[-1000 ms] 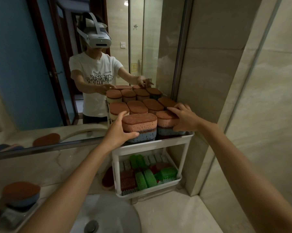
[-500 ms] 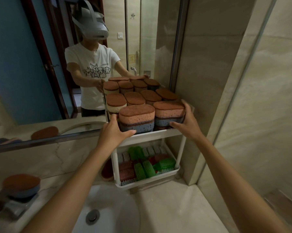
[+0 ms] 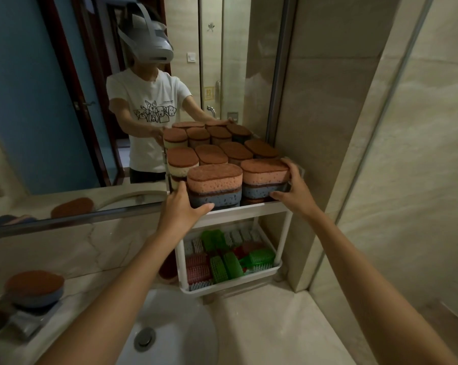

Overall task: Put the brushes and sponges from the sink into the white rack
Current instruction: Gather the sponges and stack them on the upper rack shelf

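Observation:
The white rack (image 3: 249,208) stands on the counter behind the sink (image 3: 185,320). Its top tier is packed with stacked sponges with rust-brown tops. The bottom tier (image 3: 230,284) holds several green, red and grey brushes (image 3: 226,262). My left hand (image 3: 181,208) holds the left end of the front left sponge stack (image 3: 214,185), thumb along its blue bottom sponge. My right hand (image 3: 292,187) wraps round the right end of the front right sponge stack (image 3: 264,175), thumb at its lower front.
A mirror (image 3: 64,101) behind the rack reflects the sponges and a person in a headset. A brown-topped blue sponge (image 3: 34,287) sits on a holder at the left of the counter. A tiled wall (image 3: 328,127) stands close on the right. The sink drain (image 3: 144,339) is below.
The front left sponge went down onto the top tier. My left hand slid to its lower left end, and my right hand moved from the right stack's top to its right end.

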Demonstrator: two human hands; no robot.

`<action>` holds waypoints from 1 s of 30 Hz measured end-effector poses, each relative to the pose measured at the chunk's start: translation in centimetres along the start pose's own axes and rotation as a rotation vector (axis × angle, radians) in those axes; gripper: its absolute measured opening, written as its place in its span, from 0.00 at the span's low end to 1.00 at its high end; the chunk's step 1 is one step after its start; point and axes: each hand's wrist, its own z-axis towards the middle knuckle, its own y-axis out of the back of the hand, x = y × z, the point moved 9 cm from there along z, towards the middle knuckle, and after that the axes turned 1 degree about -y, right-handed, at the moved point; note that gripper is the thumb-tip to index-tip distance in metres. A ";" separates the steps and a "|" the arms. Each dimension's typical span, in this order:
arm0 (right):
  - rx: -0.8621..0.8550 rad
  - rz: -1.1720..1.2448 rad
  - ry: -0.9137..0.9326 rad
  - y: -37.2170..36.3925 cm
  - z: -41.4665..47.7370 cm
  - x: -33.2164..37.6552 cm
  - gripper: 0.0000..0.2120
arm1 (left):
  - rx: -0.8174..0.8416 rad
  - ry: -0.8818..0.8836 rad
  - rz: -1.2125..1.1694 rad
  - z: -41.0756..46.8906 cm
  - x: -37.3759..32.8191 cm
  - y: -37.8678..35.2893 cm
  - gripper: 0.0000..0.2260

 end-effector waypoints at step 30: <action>1.147 -0.410 0.457 -50.5 -28.6 11.6 0.20 | -0.285 0.907 -0.031 -27.6 37.7 13.0 0.08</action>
